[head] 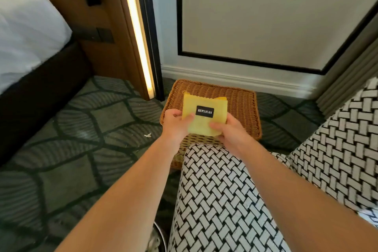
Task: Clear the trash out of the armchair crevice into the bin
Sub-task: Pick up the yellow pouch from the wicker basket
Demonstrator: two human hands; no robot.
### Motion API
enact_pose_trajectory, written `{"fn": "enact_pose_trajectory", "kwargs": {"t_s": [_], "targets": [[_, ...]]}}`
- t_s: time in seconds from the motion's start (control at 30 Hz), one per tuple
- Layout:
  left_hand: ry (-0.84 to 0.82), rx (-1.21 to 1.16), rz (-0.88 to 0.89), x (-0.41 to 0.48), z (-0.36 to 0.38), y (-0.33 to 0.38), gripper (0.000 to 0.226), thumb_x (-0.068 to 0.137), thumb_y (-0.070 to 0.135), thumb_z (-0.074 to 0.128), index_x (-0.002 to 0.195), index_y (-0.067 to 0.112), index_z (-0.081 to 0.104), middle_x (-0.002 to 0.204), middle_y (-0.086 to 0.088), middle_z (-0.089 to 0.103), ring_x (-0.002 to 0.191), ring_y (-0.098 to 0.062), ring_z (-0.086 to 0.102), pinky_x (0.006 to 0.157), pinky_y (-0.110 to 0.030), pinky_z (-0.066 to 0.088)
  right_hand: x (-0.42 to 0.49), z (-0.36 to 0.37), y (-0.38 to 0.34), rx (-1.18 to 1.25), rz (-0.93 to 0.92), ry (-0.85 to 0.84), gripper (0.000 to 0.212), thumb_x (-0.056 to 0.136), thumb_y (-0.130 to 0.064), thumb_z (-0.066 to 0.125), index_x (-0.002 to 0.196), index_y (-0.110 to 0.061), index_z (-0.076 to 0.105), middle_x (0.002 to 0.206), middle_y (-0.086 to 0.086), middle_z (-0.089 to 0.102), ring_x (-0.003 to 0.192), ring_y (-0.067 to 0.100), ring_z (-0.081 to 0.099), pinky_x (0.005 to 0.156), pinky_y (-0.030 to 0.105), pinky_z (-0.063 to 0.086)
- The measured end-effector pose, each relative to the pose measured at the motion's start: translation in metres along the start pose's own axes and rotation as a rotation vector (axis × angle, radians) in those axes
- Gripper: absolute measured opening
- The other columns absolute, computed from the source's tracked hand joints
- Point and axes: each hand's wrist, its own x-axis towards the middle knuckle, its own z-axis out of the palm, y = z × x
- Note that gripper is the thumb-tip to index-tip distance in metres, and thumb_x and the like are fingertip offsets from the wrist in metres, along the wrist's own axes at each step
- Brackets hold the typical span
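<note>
**Both hands hold yellow packet (204, 117) over wicker bin (244, 104)**

At the far left a bed (26, 32) with white bedding stands on the patterned carpet (81, 129), and a lit strip (136, 32) runs up the wall beside it. A small white scrap (147, 135) lies on the carpet near the bin. The left hand (173, 124) grips the packet's left edge, thumb pressed on its front. The packet carries a black label reading REPLICAS and is held above the open bin, which sits on the floor by the skirting board (245, 83). The right hand (232, 132) clasps the packet's lower right corner, fingers curled round it. The black-and-white woven armchair (221, 200) fills the lower right, its arm in front of the bin.
</note>
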Motion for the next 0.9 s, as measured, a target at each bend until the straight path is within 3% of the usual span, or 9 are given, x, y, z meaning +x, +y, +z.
{"fn": "enact_pose_trajectory", "kwargs": {"t_s": [0.17,0.3,0.4,0.5,0.6,0.7,0.8,0.9], "targets": [[-0.084,0.056,0.17,-0.09,-0.025,0.049,0.026,0.09,0.02,0.058,0.116,0.02,0.054,0.118,-0.004,0.058,0.104,-0.021,0.057,0.067,-0.029,0.052,-0.08,0.012,-0.066,-0.174,-0.103,-0.077,0.039,0.085,0.001,0.058,0.116,-0.021,0.052,0.113,-0.001,0.061,0.105,0.017,0.057,0.09,0.035,0.049],[-0.117,0.041,0.265,-0.16,-0.036,0.095,0.018,0.091,0.022,0.057,0.108,0.02,0.056,0.112,-0.002,0.06,0.099,-0.02,0.059,0.069,-0.032,0.054,-0.147,0.016,-0.116,-0.293,-0.216,-0.071,0.038,0.085,-0.007,0.062,0.12,-0.019,0.053,0.115,0.001,0.062,0.106,0.019,0.058,0.095,0.042,0.047],[-0.134,0.042,0.329,-0.208,-0.04,0.119,0.017,0.091,0.026,0.057,0.107,0.021,0.058,0.113,-0.004,0.062,0.101,-0.022,0.061,0.078,-0.039,0.055,-0.198,0.019,-0.144,-0.353,-0.354,-0.057,0.042,0.087,-0.008,0.06,0.126,-0.016,0.046,0.108,-0.005,0.06,0.096,0.01,0.058,0.079,0.029,0.05],[-0.163,0.065,0.365,-0.257,-0.039,0.134,0.007,0.091,0.028,0.056,0.098,0.026,0.059,0.113,-0.005,0.062,0.103,-0.024,0.06,0.084,-0.045,0.054,-0.255,0.015,-0.159,-0.404,-0.488,-0.038,0.044,0.087,-0.008,0.06,0.123,-0.025,0.041,0.101,-0.014,0.055,0.091,0.002,0.054,0.067,0.018,0.046],[-0.164,0.06,0.42,-0.299,-0.036,0.142,0.004,0.091,0.03,0.056,0.092,0.031,0.059,0.107,-0.003,0.064,0.099,-0.022,0.062,0.085,-0.047,0.053,-0.302,0.005,-0.166,-0.446,-0.588,0.012,0.048,0.089,-0.016,0.058,0.13,-0.029,0.036,0.109,-0.015,0.051,0.097,0.003,0.053,0.07,0.018,0.047],[-0.194,0.12,0.469,-0.336,-0.031,0.144,0.009,0.091,0.024,0.057,0.098,0.023,0.062,0.103,-0.005,0.066,0.096,-0.022,0.063,0.087,-0.045,0.052,-0.336,-0.003,-0.175,-0.499,-0.653,0.165,0.049,0.093,-0.026,0.053,0.138,-0.025,0.035,0.122,-0.007,0.047,0.107,0.008,0.049,0.087,0.024,0.044],[-0.225,0.236,0.542,-0.37,-0.023,0.14,0.013,0.09,0.018,0.057,0.1,0.015,0.065,0.099,-0.006,0.068,0.094,-0.022,0.065,0.085,-0.041,0.053,-0.368,-0.01,-0.184,-0.692,-0.713,0.224,0.029,0.094,-0.031,0.048,0.119,-0.019,0.058,0.11,0.0,0.06,0.096,0.009,0.052,0.081,0.023,0.039],[-0.264,0.326,0.602,-0.399,-0.015,0.134,0.014,0.089,0.019,0.058,0.1,0.012,0.066,0.096,-0.006,0.069,0.089,-0.02,0.065,0.078,-0.036,0.052,-0.396,-0.015,-0.188,-0.886,-0.682,0.176,0.029,0.095,-0.034,0.045,0.084,-0.016,0.066,0.071,0.003,0.058,0.066,0.01,0.048,0.063,0.027,0.037]]}}
